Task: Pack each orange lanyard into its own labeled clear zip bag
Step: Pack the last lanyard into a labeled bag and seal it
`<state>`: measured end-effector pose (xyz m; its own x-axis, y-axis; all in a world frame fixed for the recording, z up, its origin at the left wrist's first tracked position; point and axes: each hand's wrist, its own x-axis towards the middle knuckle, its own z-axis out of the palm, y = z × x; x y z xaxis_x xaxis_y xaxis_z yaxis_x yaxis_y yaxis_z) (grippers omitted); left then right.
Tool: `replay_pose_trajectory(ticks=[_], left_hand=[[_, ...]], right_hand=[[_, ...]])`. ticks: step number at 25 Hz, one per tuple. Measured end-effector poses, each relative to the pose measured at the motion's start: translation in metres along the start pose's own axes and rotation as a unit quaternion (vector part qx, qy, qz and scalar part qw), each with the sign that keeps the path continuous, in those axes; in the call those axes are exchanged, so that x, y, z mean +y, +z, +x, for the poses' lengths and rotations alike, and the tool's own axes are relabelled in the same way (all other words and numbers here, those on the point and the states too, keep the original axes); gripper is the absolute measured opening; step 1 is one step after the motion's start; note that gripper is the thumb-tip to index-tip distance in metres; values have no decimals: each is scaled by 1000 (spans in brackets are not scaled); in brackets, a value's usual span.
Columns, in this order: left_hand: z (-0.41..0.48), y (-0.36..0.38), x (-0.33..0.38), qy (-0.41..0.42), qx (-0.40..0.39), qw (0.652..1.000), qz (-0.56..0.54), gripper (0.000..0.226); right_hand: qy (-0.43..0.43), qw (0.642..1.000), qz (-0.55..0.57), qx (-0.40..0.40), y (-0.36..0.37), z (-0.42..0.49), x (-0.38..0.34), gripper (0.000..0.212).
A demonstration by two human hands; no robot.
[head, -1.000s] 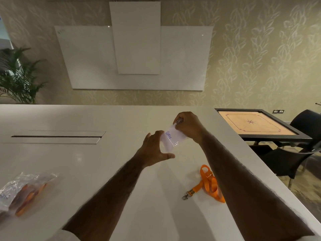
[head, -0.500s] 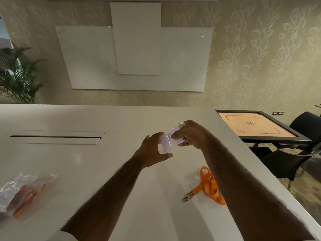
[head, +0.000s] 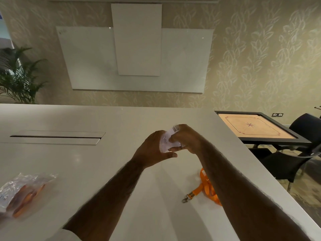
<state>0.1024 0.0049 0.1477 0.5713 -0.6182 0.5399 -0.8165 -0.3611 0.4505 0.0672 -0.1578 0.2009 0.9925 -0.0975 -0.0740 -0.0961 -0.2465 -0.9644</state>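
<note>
An orange lanyard [head: 207, 188] with a metal clip [head: 186, 199] lies on the white table [head: 104, 162], well apart from packed zip bags [head: 22, 192] at left.

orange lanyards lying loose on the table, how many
1. The loose orange lanyard lies on the white table near its right edge, partly hidden by the right forearm. More orange shows inside packed zip bags at the left; none counted.
</note>
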Motion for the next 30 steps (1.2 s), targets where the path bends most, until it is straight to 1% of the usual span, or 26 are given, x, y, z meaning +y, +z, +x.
replay_pose_trajectory(ticks=[2,3,4,7,8,9,10,11,12,13,14,15,17,20,23,24,26,28,29,30], left_hand=[[1,4,-9,-27,-22,999,21,73],[0,5,-14,-39,-16,999,33,77],[-2,6,-18,-46,-11,998,29,76],[8,12,-15,-43,-51,998,1,53],[11,14,-13,-59,-61,996,-20,44],[12,15,-12,-74,-68,994,-41,42],[11,15,-14,-80,-74,992,-65,48],[6,12,-16,-84,-81,990,-73,70],[1,10,-17,-92,-95,989,-67,98],[-3,9,-19,-90,-103,990,-39,124],[-5,8,-21,-71,-108,992,-3,139],[-5,9,-23,-55,-104,993,28,142],[-6,9,-22,-75,-91,991,63,132],[-8,11,-24,-100,-76,991,44,109],[-8,12,-26,-114,-76,990,26,100],[-7,13,-26,-112,-77,990,21,97],[-7,15,-24,-83,-89,993,1,84],[-9,15,-18,-44,-74,996,-17,73],[-9,14,-13,-24,-65,997,-27,72],[-8,13,-12,-11,-76,996,-45,74]], right_hand=[[36,998,-48,25,7,-2,-5,15],[59,997,-42,29,8,-4,-8,18],[77,996,-33,18,7,-7,-11,17],[105,993,-34,-38,2,-19,-15,13],[108,993,-31,-46,4,-22,-14,17],[108,993,-28,-43,6,-24,-12,22],[109,993,-16,-30,7,-23,-9,29],[110,994,5,-14,8,-23,-8,34],[110,993,33,-3,6,-23,-8,35],[107,993,57,1,3,-24,-8,33],[103,992,75,-2,0,-25,-8,30],[103,990,92,-4,-3,-26,-9,30],[101,988,117,2,-5,-27,-8,27],[73,987,142,24,-5,-27,-4,20],[63,989,120,60,-2,-22,1,19],[71,988,112,74,-2,-20,3,19],[95,988,108,62,-1,-15,4,17],[149,986,63,39,0,-8,2,20],[186,981,37,42,-1,-5,3,23],[213,976,30,46,-2,-1,6,23]])
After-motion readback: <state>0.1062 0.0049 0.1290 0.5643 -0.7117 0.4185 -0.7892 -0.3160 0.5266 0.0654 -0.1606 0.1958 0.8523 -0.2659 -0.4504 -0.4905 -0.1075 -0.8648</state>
